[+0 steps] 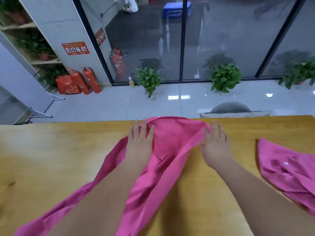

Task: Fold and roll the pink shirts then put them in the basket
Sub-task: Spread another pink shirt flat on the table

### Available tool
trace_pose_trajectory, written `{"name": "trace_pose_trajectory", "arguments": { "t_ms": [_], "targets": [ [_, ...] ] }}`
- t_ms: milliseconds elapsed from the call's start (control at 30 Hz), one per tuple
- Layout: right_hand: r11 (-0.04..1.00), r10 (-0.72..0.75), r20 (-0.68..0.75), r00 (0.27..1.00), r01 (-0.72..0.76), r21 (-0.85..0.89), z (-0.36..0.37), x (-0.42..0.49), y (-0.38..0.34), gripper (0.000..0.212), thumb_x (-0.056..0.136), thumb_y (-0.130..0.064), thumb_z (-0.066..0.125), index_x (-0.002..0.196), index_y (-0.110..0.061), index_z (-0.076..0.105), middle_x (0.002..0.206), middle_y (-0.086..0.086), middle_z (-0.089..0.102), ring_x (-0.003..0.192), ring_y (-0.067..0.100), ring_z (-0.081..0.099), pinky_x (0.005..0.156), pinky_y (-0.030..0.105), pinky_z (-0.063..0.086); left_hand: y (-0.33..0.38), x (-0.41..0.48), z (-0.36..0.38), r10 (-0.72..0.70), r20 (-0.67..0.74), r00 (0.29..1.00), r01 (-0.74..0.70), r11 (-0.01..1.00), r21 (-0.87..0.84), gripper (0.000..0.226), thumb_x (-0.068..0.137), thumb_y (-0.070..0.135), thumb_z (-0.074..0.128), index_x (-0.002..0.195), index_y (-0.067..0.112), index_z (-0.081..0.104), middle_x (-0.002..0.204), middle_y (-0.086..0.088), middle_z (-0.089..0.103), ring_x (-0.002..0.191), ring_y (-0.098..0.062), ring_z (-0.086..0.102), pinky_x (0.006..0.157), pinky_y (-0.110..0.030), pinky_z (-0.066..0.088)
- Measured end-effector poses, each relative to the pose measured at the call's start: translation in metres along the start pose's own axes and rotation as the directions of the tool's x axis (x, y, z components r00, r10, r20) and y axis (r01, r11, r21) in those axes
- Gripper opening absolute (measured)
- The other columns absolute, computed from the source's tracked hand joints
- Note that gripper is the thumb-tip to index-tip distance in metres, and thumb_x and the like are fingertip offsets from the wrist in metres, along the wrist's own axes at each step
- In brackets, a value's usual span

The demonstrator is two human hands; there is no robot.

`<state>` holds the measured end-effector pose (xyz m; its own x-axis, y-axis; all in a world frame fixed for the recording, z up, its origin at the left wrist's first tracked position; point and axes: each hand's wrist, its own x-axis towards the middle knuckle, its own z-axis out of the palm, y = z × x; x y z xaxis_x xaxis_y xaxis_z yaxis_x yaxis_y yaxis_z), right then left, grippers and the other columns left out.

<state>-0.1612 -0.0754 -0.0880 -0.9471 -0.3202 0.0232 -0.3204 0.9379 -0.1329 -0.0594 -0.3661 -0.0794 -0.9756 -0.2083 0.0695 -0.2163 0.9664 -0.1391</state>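
**Pink shirt under two flat hands, wooden table**

Item 1. Pink shirt, centre of frame. It lies on the wooden table, running from the table's far edge down to the lower left corner of the frame. Its right side is turned over in a long diagonal fold, and the cloth is creased and not flat.

Item 2. Left hand, centre of frame. Palm down on the shirt's upper left part, fingers straight and slightly apart, pressing the cloth and gripping nothing.

Item 3. Right hand, right of centre. Palm down with fingers spread and straight, resting mostly on bare table, its thumb side touching the shirt's folded right edge. It grasps nothing.

Item 4. Second pink shirt, right edge of frame. It lies crumpled on the table, well apart from both hands.

Item 5. Surroundings, upper half of frame:
- a grey chair back just beyond the table's far edge
- potted plants along a glass wall
- red fire extinguishers at the upper left
- a shelf with plants at the far left
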Motion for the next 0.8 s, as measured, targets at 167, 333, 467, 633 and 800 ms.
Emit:
{"name": "trace_pose_trajectory", "arguments": {
  "t_ms": [167,333,467,633,800],
  "targets": [
    [0.972,-0.227,0.301,0.926,0.199,0.123,0.077,-0.094,-0.078,0.078,0.102,-0.066,0.024,0.166,-0.022,0.027,0.175,0.005,0.015,0.16,0.03,0.021,0.126,0.05,0.028,0.001,-0.08,0.072,0.045,0.131,0.99,-0.036,0.997,-0.068,0.065,0.095,0.028,0.042,0.16,0.021,0.044,0.17,-0.018,0.027,0.155,-0.045,0.027,0.126,-0.062,0.023],
    [0.989,-0.147,0.269,0.952,0.146,0.024,0.097,-0.129,-0.086,0.076,0.101,-0.07,0.025,0.167,-0.031,0.021,0.176,0.009,0.01,0.161,0.034,0.012,0.127,0.054,0.025,-0.023,-0.141,0.098,-0.022,0.174,0.984,0.049,0.987,-0.151,0.071,0.105,0.059,0.034,0.166,0.023,0.028,0.174,-0.014,0.019,0.16,-0.036,0.02,0.128,-0.054,0.013],
    [0.924,-0.38,0.291,0.878,0.375,0.073,0.083,-0.131,-0.105,0.068,0.106,-0.066,0.024,0.166,-0.044,0.001,0.176,0.003,-0.014,0.163,0.03,0.004,0.129,0.053,0.018,-0.024,-0.164,0.089,0.059,0.101,0.993,-0.032,0.966,-0.255,0.071,0.106,0.055,0.045,0.168,0.028,0.021,0.177,-0.006,0.005,0.163,-0.027,0.001,0.131,-0.051,0.011],
    [0.912,-0.389,0.431,0.814,0.406,0.057,0.094,-0.156,-0.109,0.071,0.103,-0.072,0.017,0.166,-0.044,-0.001,0.174,-0.007,-0.018,0.162,0.023,-0.011,0.129,0.051,-0.001,-0.05,-0.21,0.098,0.086,0.142,0.986,-0.05,0.969,-0.243,0.072,0.106,0.057,0.043,0.168,0.035,0.015,0.177,-0.002,0.003,0.163,-0.025,0.001,0.129,-0.052,0.014],
    [0.933,-0.317,0.426,0.847,0.36,-0.022,0.094,-0.163,-0.059,0.075,0.099,-0.079,0.006,0.164,-0.047,-0.012,0.172,-0.012,-0.023,0.161,0.018,-0.019,0.131,0.046,0.0,-0.104,-0.248,0.111,0.073,0.261,0.963,-0.028,0.985,-0.171,0.077,0.102,0.066,0.033,0.167,0.043,-0.001,0.176,0.002,0.011,0.161,-0.024,0.019,0.129,-0.048,0.022]
  ]
}}
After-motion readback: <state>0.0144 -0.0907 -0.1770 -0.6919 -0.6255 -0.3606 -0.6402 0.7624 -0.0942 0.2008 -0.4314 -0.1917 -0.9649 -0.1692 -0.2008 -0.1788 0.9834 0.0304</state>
